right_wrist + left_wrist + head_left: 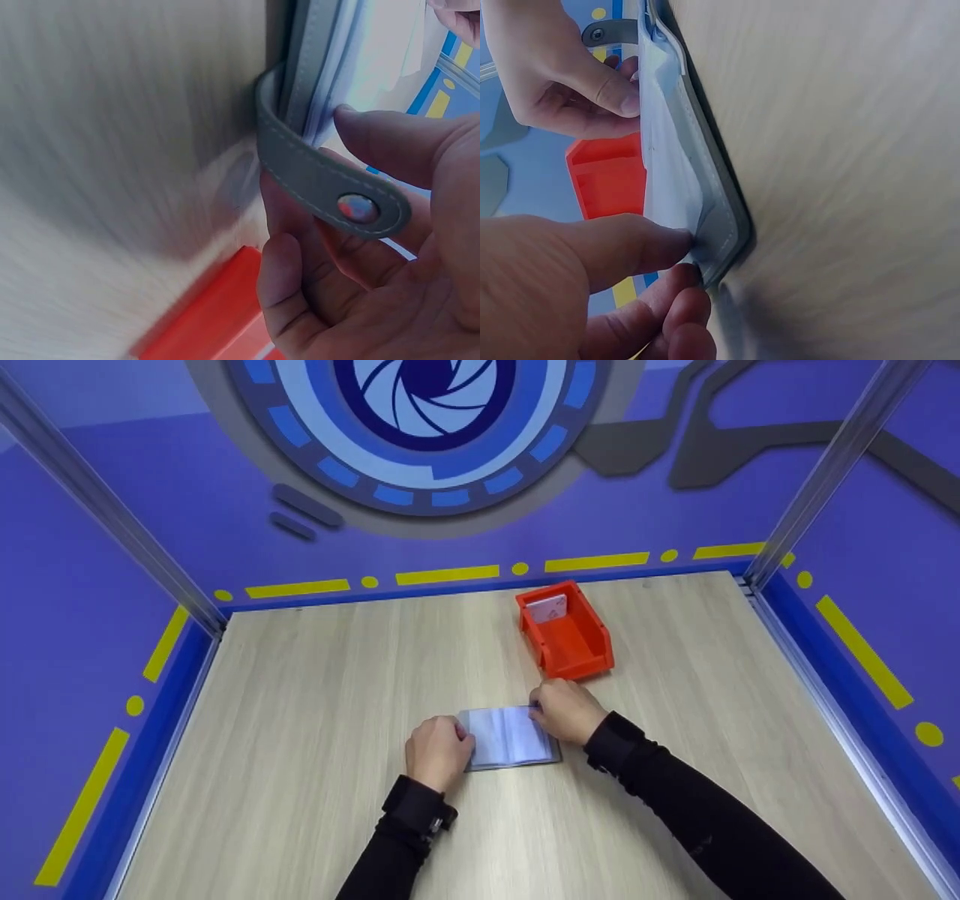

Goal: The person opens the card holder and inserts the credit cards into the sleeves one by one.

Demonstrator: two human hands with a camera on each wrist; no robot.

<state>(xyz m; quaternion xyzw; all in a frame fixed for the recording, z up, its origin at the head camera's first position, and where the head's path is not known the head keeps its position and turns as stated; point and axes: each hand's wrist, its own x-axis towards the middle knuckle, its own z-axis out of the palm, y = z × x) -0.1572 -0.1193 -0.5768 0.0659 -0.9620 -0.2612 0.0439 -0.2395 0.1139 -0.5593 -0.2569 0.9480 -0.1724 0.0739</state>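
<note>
A grey card holder (508,737) with a stitched cover and clear plastic sleeves lies spread open on the table. At its left edge my left hand (439,751) pinches a corner, the thumb on the sleeves (671,161) and the fingers by the cover's edge. My right hand (568,711) holds the upper right side, its thumb against the sleeve edges. In the right wrist view a grey strap (322,184) with a metal snap sticks out from the cover, across that hand's fingers. Whether the sleeves contain anything is hard to tell.
A red open-front bin (576,641) stands just beyond my right hand, with a pinkish-white card (547,609) leaning inside at its back. The wooden table (300,735) is bounded by blue printed panels (450,532) and metal posts at the back corners.
</note>
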